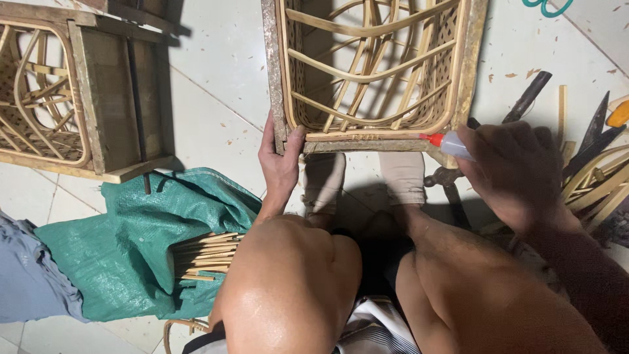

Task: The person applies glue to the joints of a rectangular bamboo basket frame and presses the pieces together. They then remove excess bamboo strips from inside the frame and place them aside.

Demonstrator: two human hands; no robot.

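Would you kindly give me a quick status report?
Left hand grips rattan frame corner. Right hand holds glue bottle, nozzle at frame edge. Nothing obstructing.

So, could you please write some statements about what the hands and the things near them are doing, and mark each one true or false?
1. The right hand holds a small squeeze bottle with a red nozzle. True.
2. The left hand lies flat on the floor tiles. False: it grips the lower corner of the rattan frame.
3. The bottle's nozzle points at the bottom rail of the frame. True.
4. A red cloth sack lies to the left of the knees. False: the sack is green, with thin cane strips sticking out of it.
5. A second rattan frame lies at the upper left. True.
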